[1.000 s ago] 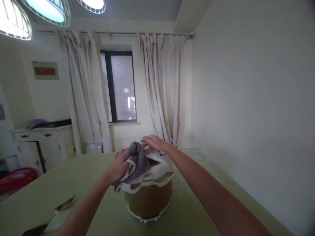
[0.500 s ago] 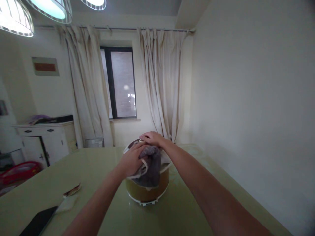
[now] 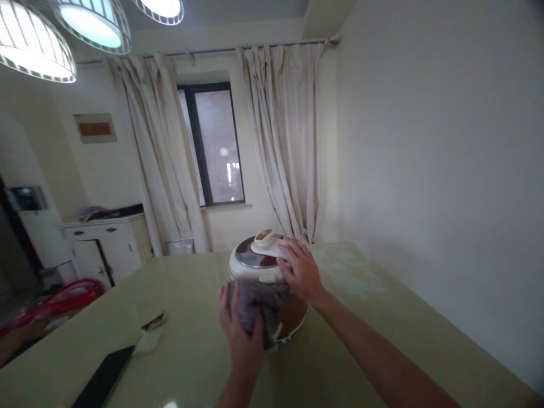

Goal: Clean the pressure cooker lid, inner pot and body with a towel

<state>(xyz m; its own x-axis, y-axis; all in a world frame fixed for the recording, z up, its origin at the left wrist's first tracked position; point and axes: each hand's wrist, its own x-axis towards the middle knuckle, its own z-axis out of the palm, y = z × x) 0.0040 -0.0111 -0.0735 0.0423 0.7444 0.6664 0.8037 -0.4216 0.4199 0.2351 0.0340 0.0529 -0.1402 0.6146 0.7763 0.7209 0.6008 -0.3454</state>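
Observation:
A round rice cooker [image 3: 295, 317] stands on the table, its white and brown lid [image 3: 257, 260] closed and a pale raised handle [image 3: 266, 243] on top. My left hand [image 3: 243, 331] is wrapped around a bunched grey cloth [image 3: 261, 303], pressed against the cooker's front left side below the lid rim. The cloth covers much of the cooker's front. My right hand [image 3: 302, 271] lies against the right side of the lid, fingers spread, fingertips at the right end of the handle; nothing shows in its grasp.
On the pale green table [image 3: 187, 317], a black flat phone-like device [image 3: 104, 377] lies at the left front, near a small brown and white packet [image 3: 153, 323]. A white cabinet [image 3: 108, 249] and a red basket [image 3: 76, 294] stand beyond the left edge. A wall [image 3: 433, 170] borders the right.
My left hand has brought the cloth down from the lid to the cooker's front side. My right hand has moved from the lid's top to its right side, uncovering the handle.

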